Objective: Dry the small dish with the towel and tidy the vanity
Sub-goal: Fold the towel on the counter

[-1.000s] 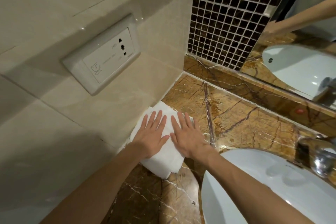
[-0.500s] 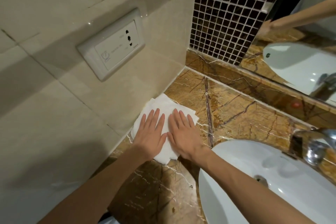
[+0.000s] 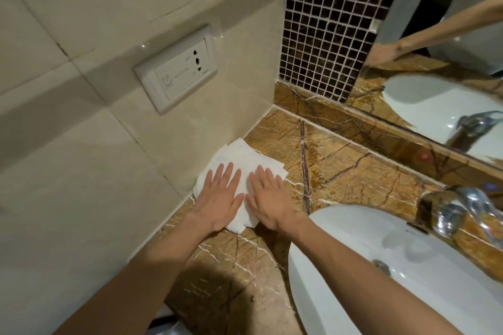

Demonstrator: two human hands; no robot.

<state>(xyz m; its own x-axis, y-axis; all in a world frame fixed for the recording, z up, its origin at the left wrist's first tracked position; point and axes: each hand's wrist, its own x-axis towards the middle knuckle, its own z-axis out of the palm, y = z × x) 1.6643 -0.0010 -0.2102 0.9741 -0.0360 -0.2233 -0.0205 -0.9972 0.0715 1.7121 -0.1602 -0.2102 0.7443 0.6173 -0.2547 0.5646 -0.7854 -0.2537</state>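
A folded white towel (image 3: 239,156) lies on the brown marble vanity top (image 3: 353,168), pushed against the left wall. My left hand (image 3: 220,200) rests flat on its left half, fingers spread. Beside it, my right hand (image 3: 268,198) lies flat on the towel's right half, fingers also apart. Neither hand grips anything. No small dish is in view.
A white basin (image 3: 353,280) sits at the lower right with a chrome tap (image 3: 457,207) behind it. A mirror (image 3: 449,49) and dark mosaic tiles (image 3: 326,22) line the back wall. A socket plate (image 3: 177,68) is set in the left wall.
Both hands stay flat on the towel. The view has drifted down and back, so the hands and towel appear a little higher and the basin shows more.
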